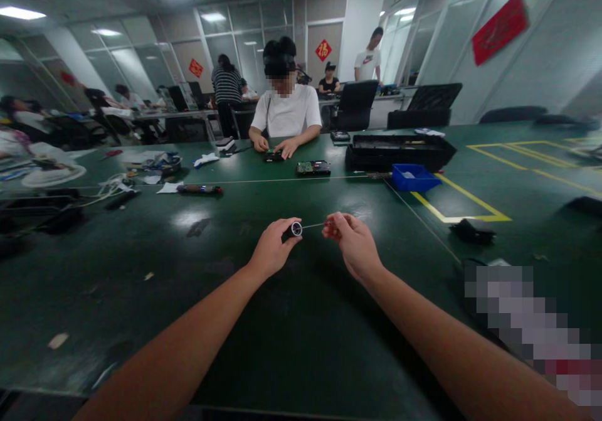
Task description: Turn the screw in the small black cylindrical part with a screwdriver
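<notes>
The left hand (273,247) grasps a dark cylinder (295,229) between thumb and fingers, silver-rimmed end exposed, above the bench (277,352); a thin rod (313,225) reaches its rim, contact unclear, from the right hand (355,242), whose fingers pinch the reddish end.

1. A small black cylinder (295,230) is being held, its silver-rimmed round end showing.
2. A slim metal-shafted tool (313,225), reddish at its gripped end, is pointing nearly level toward that rim.

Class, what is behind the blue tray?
Behind the blue tray is a long black case. Its upper part shows; the tray covers a low stretch of it.
</notes>
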Motion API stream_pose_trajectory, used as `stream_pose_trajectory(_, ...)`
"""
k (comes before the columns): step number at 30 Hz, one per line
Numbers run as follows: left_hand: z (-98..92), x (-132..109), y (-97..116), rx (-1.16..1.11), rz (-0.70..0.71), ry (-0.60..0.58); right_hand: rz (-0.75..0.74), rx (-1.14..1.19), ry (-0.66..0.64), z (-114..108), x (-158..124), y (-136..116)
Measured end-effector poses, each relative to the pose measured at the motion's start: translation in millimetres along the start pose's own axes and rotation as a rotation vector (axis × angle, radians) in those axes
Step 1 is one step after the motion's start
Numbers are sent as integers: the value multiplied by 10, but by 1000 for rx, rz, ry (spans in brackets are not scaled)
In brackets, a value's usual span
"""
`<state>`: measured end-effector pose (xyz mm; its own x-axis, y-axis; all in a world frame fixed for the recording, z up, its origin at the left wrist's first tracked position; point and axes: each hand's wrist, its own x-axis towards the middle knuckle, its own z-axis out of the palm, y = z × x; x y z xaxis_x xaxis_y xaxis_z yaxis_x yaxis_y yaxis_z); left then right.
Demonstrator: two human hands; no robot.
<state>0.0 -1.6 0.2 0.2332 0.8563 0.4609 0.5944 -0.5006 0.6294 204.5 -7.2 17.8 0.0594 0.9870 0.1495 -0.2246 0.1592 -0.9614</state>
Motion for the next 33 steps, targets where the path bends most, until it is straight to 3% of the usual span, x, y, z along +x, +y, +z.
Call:
stream_pose_trajectory(3, -44, 26, 5, 91, 115, -27, 120, 143, 31, -21, 46, 25)
stream_pose_trajectory(6, -57, 36, -6, 169, 105, -103, 156, 81, 123, -52, 77, 37)
stream_pose_trajectory(10, -29, 26, -26, 166, 39, -154, 41, -112, 167, -80, 63, 29)
stream_pose_trajectory(25, 5, 12, -17, 159, 3, -216, -298, -683, 34, -40, -76, -143)
stream_pose_trajectory(33, 34, 12, -52, 200, 52, -260, -372, -838, -22, -37, -74, -168)
